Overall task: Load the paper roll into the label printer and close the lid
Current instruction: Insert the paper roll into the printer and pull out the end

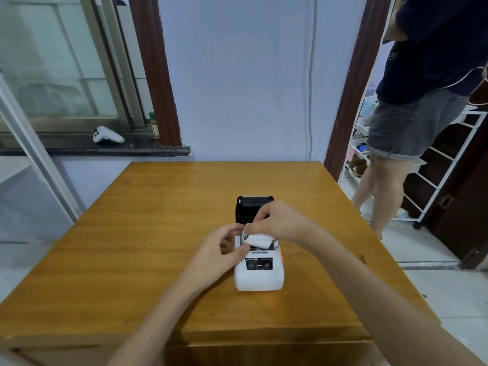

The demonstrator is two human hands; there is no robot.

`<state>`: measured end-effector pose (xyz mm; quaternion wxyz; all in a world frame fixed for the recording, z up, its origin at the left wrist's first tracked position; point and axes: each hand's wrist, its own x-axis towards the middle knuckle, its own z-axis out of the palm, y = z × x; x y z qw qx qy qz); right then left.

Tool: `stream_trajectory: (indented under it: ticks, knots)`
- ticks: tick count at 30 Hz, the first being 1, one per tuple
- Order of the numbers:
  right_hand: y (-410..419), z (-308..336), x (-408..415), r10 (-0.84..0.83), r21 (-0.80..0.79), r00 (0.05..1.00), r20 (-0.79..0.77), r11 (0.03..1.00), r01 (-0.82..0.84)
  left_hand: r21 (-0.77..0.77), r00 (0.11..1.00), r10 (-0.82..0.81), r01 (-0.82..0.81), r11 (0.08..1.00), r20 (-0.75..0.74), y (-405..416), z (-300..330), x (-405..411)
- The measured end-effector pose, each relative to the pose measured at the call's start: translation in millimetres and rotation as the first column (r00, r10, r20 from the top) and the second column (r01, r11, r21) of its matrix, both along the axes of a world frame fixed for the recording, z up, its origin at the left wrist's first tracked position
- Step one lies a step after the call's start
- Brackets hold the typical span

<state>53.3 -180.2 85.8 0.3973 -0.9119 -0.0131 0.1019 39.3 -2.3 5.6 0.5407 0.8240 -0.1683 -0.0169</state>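
A white label printer (259, 277) with a dark button panel lies on the wooden table (158, 233), its black lid (254, 204) swung open toward the far side. A white paper roll (257, 240) sits tilted over the open paper bay. My right hand (280, 220) pinches the roll's top from above. My left hand (227, 247) touches the roll's left end and the printer's left side, fingers curled. The bay beneath the roll is mostly hidden by my hands.
A person (412, 101) in dark shirt and grey shorts stands at the table's right, beside a white wire rack (435, 180). A white controller (107, 135) and a small bottle (154, 125) rest on the window sill at the back left.
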Motion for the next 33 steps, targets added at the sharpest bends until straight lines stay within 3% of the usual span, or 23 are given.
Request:
stream_trajectory:
  ticks: [5,12,24,33]
  knots:
    - [-3,-3,-2,-0.021,0.078,1.000,0.009,0.997,0.020,0.030,0.996,0.018,-0.021,0.999,0.093,5,-9,0]
    - [-7,-5,-3,-0.031,0.184,0.999,-0.024,0.982,0.035,0.045,0.998,-0.045,0.044,0.998,0.042,7,-14,2]
    - [-8,-3,-2,-0.003,0.145,1.000,-0.021,0.989,0.006,0.112,0.995,-0.100,0.101,0.988,-0.015,6,-11,4]
    - [-10,-6,2,-0.016,-0.027,1.000,0.016,1.000,0.017,0.116,0.998,-0.048,0.043,0.992,0.035,7,-9,2]
